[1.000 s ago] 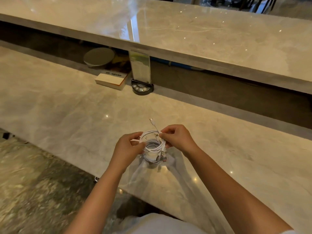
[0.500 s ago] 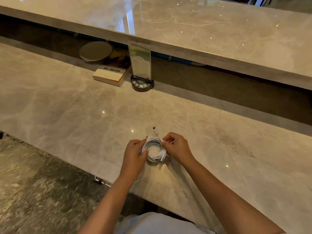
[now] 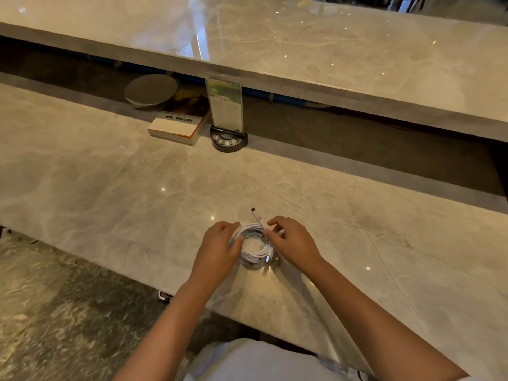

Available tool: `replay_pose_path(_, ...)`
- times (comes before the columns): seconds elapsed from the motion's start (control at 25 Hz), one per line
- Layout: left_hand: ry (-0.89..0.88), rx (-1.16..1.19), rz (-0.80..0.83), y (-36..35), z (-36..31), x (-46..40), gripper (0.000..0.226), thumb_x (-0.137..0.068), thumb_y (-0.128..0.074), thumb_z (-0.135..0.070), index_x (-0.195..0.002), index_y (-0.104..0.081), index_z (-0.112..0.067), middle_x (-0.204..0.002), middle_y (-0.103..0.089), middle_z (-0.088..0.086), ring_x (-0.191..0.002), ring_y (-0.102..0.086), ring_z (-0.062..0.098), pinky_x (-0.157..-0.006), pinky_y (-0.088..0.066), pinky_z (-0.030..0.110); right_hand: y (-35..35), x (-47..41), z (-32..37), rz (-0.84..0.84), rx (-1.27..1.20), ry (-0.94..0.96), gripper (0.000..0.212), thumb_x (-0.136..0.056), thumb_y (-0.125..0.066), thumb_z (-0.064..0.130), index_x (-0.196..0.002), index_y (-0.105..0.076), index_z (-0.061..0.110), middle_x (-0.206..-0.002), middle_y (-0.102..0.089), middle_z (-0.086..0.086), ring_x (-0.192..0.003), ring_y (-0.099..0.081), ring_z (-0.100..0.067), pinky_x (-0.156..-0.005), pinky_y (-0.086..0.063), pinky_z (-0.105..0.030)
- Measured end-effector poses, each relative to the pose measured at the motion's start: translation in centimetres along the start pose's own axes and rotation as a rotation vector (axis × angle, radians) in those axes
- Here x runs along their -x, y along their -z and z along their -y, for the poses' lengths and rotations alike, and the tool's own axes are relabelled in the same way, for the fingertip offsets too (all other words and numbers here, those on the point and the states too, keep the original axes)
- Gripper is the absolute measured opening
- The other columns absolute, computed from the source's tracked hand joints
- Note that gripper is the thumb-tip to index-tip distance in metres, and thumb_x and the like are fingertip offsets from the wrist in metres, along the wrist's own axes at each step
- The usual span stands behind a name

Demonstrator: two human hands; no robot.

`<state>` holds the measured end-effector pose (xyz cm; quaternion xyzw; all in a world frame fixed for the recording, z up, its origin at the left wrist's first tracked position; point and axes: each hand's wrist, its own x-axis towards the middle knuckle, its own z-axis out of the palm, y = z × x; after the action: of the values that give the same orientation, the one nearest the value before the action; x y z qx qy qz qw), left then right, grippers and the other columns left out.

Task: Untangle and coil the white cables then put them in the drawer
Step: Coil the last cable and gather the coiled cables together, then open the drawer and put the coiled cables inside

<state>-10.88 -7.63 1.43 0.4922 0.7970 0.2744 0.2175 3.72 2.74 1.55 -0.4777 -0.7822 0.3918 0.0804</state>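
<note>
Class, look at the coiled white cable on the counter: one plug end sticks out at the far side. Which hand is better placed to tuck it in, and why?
The right hand. Its fingertips sit beside the plug end, while the left hand wraps the coil's opposite side, steadying it.

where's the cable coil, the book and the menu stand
cable coil (image 3: 254, 255): head view, on the near loops of white cable
book (image 3: 173, 129): head view, on its page edge facing the camera
menu stand (image 3: 229, 139): head view, on its dark round base
</note>
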Motion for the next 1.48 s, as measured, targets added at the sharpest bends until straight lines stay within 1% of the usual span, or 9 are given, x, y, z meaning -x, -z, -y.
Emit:
replay_pose_path(0.2,-0.334,-0.219,-0.102,0.6,-4.1,1.0,0.041,-0.09,-0.047,-0.028,-0.122,-0.058,-0.006,-0.12,-0.061,0.014,-0.111,-0.057,0.03,-0.088,-0.047,0.038,1.7,3.9,-1.0,-0.13,0.389,0.058,0.039,-0.094,-0.045,0.039,-0.126,-0.053,0.018,-0.127,-0.055,-0.008,-0.118,-0.048,-0.025,-0.094,-0.039,-0.038)
replay_pose_path(0.4,-0.622,-0.314,0.048,-3.9,-8.3,3.5,0.044,-0.086,-0.042,-0.034,-0.115,-0.063,-0.009,-0.114,-0.066,0.014,-0.104,-0.064,0.029,-0.082,-0.052,0.037,3.1,10.4,-3.9,-0.437,0.637,-0.076,0.038,-0.08,-0.051,0.037,-0.107,-0.067,0.015,-0.117,-0.065,-0.016,-0.111,-0.06,-0.032,-0.095,-0.042,-0.053)
replay_pose_path(0.64,-0.591,-0.458,0.279,-9.0,-9.1,8.5,0.052,-0.089,-0.035,-0.042,-0.128,-0.053,-0.012,-0.133,-0.055,0.018,-0.124,-0.051,0.034,-0.091,-0.05,0.05,3.6,18.6,-8.1,-0.43,0.565,-0.257,0.046,-0.088,-0.043,0.038,-0.124,-0.057,0.013,-0.134,-0.052,-0.018,-0.128,-0.044,-0.034,-0.105,-0.029,-0.055)
replay_pose_path(0.76,-0.566,-0.507,0.255,-10.7,-9.6,10.3,0.057,-0.09,-0.028,-0.046,-0.133,-0.048,-0.015,-0.139,-0.05,0.017,-0.129,-0.046,0.033,-0.097,-0.041,0.052,3.0,22.1,-10.4,-0.465,0.541,-0.254,0.051,-0.085,-0.035,0.042,-0.116,-0.063,0.012,-0.124,-0.06,-0.018,-0.118,-0.054,-0.034,-0.097,-0.04,-0.054)
replay_pose_path(0.88,-0.517,-0.571,0.247,-12.5,-8.8,11.4,0.059,-0.094,-0.022,-0.051,-0.146,-0.023,-0.023,-0.155,-0.022,0.012,-0.144,-0.018,0.028,-0.111,-0.019,0.052,1.6,25.5,-12.1,-0.52,0.537,-0.211,0.046,-0.087,-0.037,0.04,-0.118,-0.061,0.015,-0.127,-0.058,-0.015,-0.119,-0.053,-0.032,-0.097,-0.043,-0.05)
replay_pose_path(1.04,-0.405,-0.593,0.315,-13.6,-5.8,11.8,0.065,-0.09,-0.017,-0.062,-0.147,0.002,-0.037,-0.159,0.011,0.001,-0.145,0.011,0.024,-0.112,0.001,0.059,-2.8,30.1,-14.8,-0.557,0.555,-0.143,0.037,-0.084,-0.058,0.029,-0.117,-0.06,0.011,-0.116,-0.061,-0.014,-0.109,-0.056,-0.032,-0.089,-0.047,-0.044)
replay_pose_path(1.2,-0.433,-0.579,0.257,-14.4,-4.6,11.9,0.066,-0.088,-0.013,-0.066,-0.147,0.001,-0.039,-0.159,0.007,0.0,-0.145,0.01,0.025,-0.111,0.002,0.063,-9.0,31.2,-18.6,-0.342,0.535,-0.254,0.045,-0.084,-0.063,0.027,-0.124,-0.056,0.008,-0.122,-0.06,-0.013,-0.115,-0.056,-0.032,-0.094,-0.046,-0.046)
replay_pose_path(1.32,-0.44,-0.57,0.216,-14.8,-4.2,11.8,0.066,-0.088,-0.013,-0.066,-0.147,0.001,-0.039,-0.159,0.006,0.0,-0.146,0.009,0.025,-0.111,0.002,0.062,-10.9,29.2,-20.7,-0.242,0.549,-0.378,0.062,-0.09,-0.055,0.032,-0.143,-0.032,0.011,-0.149,-0.035,-0.013,-0.14,-0.028,-0.029,-0.111,-0.025,-0.05)
replay_pose_path(1.48,-0.452,-0.575,0.172,-15.1,-4.1,11.8,0.065,-0.089,-0.015,-0.064,-0.147,-0.001,-0.038,-0.16,0.004,0.001,-0.146,0.008,0.025,-0.111,0.001,0.062,-12.1,27.1,-21.7,-0.298,0.576,-0.43,0.067,-0.087,-0.058,0.03,-0.144,-0.028,0.009,-0.148,-0.035,-0.015,-0.142,-0.023,-0.028,-0.111,-0.021,-0.052)
